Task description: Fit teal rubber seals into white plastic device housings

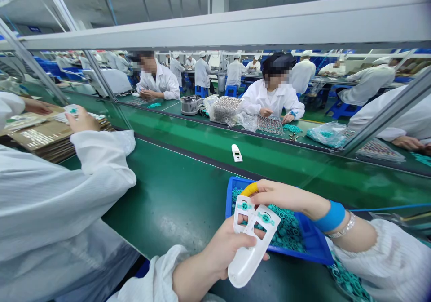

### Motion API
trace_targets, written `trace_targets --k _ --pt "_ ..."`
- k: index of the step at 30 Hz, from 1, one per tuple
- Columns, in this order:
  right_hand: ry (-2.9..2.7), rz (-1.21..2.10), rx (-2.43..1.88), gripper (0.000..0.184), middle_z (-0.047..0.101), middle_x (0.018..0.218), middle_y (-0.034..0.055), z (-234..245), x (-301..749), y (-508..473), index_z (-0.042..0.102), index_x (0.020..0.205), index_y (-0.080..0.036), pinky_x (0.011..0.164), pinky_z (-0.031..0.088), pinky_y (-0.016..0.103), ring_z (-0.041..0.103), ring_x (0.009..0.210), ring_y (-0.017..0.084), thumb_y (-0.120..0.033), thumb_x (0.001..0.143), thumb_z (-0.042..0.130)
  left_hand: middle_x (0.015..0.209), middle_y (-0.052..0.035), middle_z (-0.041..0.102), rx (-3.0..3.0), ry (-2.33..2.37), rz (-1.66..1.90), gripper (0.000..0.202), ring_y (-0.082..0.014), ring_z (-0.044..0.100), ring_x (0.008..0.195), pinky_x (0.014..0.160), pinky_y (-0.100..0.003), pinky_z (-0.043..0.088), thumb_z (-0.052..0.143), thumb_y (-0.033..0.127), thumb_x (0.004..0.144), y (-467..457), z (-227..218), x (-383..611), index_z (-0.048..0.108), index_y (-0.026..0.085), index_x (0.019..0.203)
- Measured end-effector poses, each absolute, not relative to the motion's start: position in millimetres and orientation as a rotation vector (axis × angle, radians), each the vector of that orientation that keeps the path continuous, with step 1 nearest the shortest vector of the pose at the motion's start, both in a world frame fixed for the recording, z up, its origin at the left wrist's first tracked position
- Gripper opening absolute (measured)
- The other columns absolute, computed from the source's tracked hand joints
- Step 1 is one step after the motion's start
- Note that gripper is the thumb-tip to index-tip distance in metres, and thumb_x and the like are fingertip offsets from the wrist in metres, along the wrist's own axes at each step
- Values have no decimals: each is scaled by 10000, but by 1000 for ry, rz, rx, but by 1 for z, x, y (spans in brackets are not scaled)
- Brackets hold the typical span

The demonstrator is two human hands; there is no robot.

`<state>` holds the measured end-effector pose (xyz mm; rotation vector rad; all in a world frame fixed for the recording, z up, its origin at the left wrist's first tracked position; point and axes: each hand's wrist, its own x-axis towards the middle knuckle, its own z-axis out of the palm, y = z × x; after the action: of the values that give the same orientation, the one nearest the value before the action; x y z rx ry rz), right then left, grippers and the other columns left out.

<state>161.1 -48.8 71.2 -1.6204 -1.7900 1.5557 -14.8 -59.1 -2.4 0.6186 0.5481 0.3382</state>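
Note:
My left hand (217, 246) is closed around two white plastic housing shells, its thumb pressing on the nearer shell (244, 266). The farther shell (237, 210) lies partly behind it, to the left. Each has a rectangular opening, and a teal ring-shaped part (266, 218) sits near the upper end of the nearer one. My right hand (276, 194) reaches in from the right, its fingers at the upper edge of the shells, pinching the farther one; a yellow cover wraps one finger. Beneath the hands is a blue bin (313, 237) full of loose teal parts (286, 225).
A white device housing (236, 153) lies on the green belt (188, 138) ahead. At left, a co-worker's hand (82, 120) holds a similar piece beside stacked cardboard (43, 135). More teal parts (348, 277) lie right of the bin. Co-workers sit across the line behind a metal frame.

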Motion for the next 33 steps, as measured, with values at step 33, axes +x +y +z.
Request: trace_targets --k 33 --pt "-1762 1514 -1703 205 536 654 -25 72 152 -43 622 792 -127 446 315 184 413 519 68 -165 653 477 772 -32 679 608 562 350 405 -185 642 554 594 -314 477 641 106 483 -53 0 -11 541 143 873"
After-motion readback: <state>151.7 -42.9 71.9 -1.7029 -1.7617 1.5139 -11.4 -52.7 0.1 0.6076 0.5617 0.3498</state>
